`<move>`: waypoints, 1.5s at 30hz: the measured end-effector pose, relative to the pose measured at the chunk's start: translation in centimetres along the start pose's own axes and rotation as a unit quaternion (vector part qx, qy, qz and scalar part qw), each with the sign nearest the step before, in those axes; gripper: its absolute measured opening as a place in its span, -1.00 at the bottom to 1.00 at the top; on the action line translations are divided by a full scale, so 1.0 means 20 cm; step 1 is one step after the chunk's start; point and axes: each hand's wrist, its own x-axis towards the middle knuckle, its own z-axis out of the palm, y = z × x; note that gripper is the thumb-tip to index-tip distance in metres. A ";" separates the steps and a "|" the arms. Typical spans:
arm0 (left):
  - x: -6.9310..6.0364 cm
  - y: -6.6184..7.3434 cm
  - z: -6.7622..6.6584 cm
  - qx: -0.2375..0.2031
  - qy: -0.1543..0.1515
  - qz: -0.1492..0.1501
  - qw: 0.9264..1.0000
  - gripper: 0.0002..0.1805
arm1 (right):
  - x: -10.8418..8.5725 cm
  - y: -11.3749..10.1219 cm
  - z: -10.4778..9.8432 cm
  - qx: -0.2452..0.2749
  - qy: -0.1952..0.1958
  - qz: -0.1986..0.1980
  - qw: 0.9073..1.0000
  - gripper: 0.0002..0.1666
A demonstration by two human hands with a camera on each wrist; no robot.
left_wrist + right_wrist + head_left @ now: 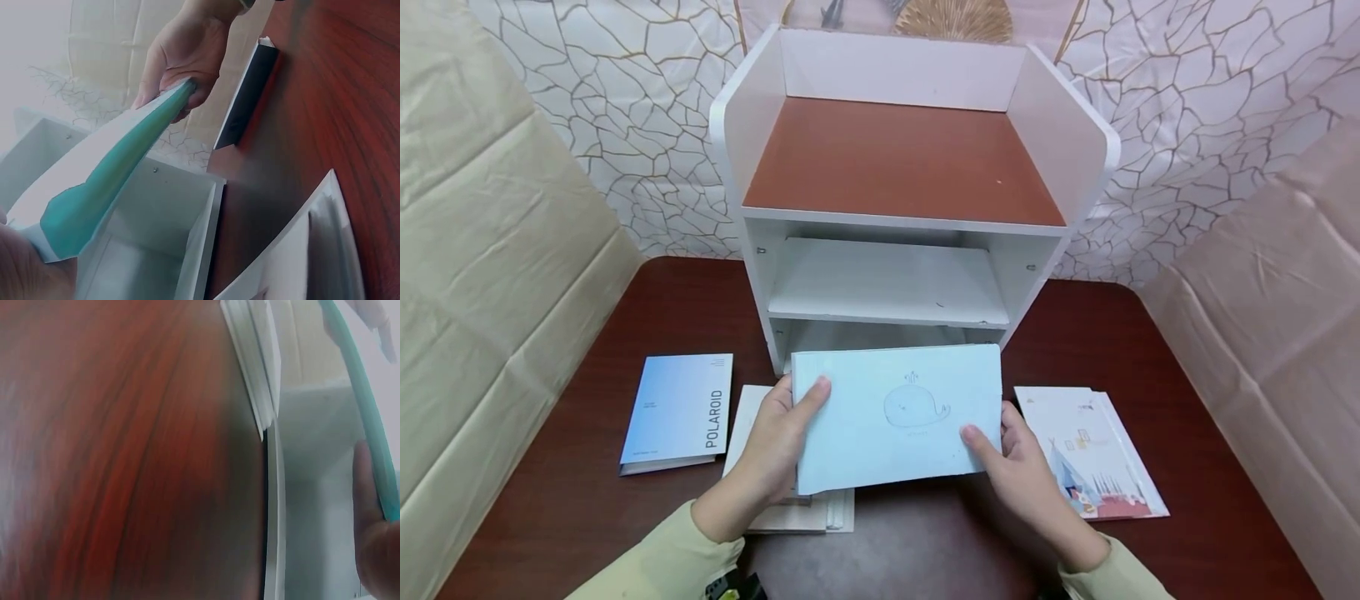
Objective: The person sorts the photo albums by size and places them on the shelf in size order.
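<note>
A light blue booklet (857,433) with a line drawing of a whale on its face is held up in front of the shelf. My left hand (778,442) grips its left edge, thumb on the face. Pinching the lower right edge is my right hand (1018,458), its thumb also on the face. In the left wrist view the booklet's underside (122,169) is teal. The right wrist view shows its teal edge (365,400) above the right thumb. Below the left hand, partly hidden, lies a stack of pale books (797,518).
A white shelf unit (887,279) with a brown top panel (902,158) stands at the back of the dark red table (692,533). A blue and white POLAROID book (677,408) lies at left, white illustrated booklets (1086,450) at right. Cloth-covered walls rise on both sides.
</note>
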 end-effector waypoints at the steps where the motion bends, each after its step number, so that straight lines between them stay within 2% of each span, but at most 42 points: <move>1: 0.00 0.00 0.00 0.004 0.001 0.000 1.000 -0.55 | 0.00 -0.01 0.01 0.000 0.011 -0.003 1.000 -0.60; 5: 0.01 0.02 -0.01 0.030 -0.003 0.012 0.999 -0.55 | -0.01 -0.04 0.04 -0.002 0.052 -0.020 0.998 -0.63; 8: 0.00 0.03 -0.01 0.059 -0.016 0.043 0.997 -0.55 | 0.00 -0.08 0.05 -0.004 0.076 -0.047 0.996 -0.65; 10: -0.01 0.04 -0.01 0.090 -0.031 0.070 0.993 -0.53 | 0.02 -0.11 0.05 0.003 0.089 -0.067 0.994 -0.65; 15: -0.02 0.06 -0.01 0.177 -0.066 0.141 0.972 -0.38 | 0.07 -0.17 0.04 0.044 0.105 -0.106 0.988 -0.66; 19: -0.01 0.09 0.00 0.216 -0.067 0.191 0.955 -0.26 | 0.10 -0.23 0.02 0.048 0.126 -0.136 0.982 -0.65; 22: 0.02 0.12 0.01 0.194 -0.064 0.226 0.953 -0.27 | 0.13 -0.27 0.03 0.054 0.137 -0.166 0.975 -0.60; 27: 0.05 0.16 0.03 0.104 -0.057 0.258 0.959 -0.38 | 0.17 -0.36 0.06 0.058 0.134 -0.228 0.963 -0.43; 30: 0.06 0.18 0.04 0.085 -0.054 0.285 0.953 -0.39 | 0.17 -0.43 0.08 0.018 0.127 -0.255 0.958 -0.28; 34: 0.07 0.24 0.04 0.093 -0.052 0.314 0.944 -0.30 | 0.17 -0.49 0.08 -0.066 0.100 -0.279 0.953 0.11; 37: 0.05 0.30 0.06 0.103 -0.046 0.320 0.941 -0.23 | 0.16 -0.51 0.07 -0.112 0.077 -0.286 0.949 0.37; 41: 0.01 0.37 0.10 0.108 -0.037 0.323 0.939 -0.17 | 0.15 -0.50 0.05 -0.124 0.074 -0.291 0.946 0.44; 45: 0.00 0.42 0.12 0.125 -0.026 0.335 0.934 -0.14 | 0.15 -0.51 0.05 -0.100 0.097 -0.299 0.944 0.34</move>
